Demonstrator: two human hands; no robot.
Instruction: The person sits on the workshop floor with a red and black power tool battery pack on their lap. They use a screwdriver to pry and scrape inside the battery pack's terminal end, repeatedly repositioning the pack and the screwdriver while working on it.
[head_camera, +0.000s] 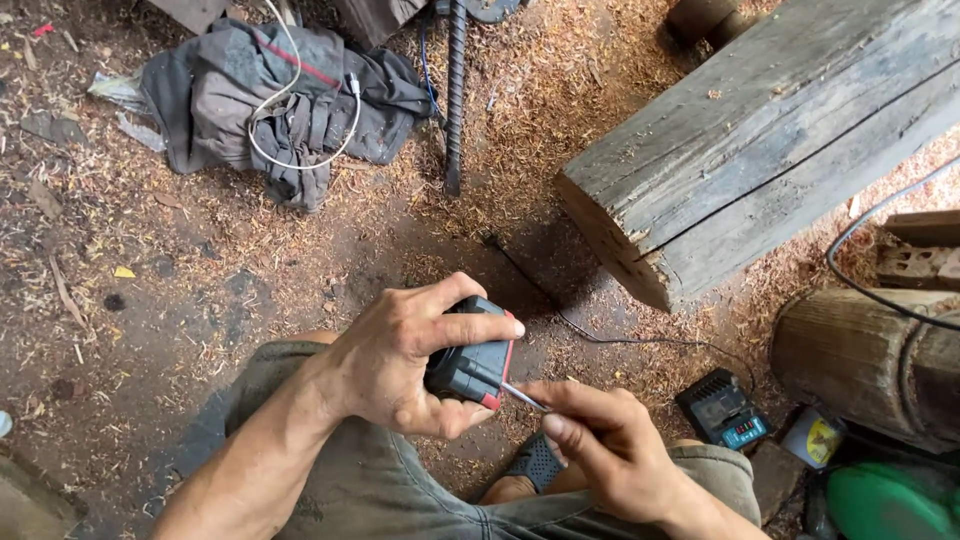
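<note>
We gripped a black-red battery pack in our left hand, our right hand pinching a thin metal tool, over a sawdust-strewn dirt floor beside a weathered timber beam.

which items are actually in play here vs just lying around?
In play:
- black and red battery pack, held in the left hand
- thin metal tool, held in the right hand, tip at the pack

Lying about:
- battery charger
- grey jacket with white cable
- rebar
- wooden beam
- log
</note>
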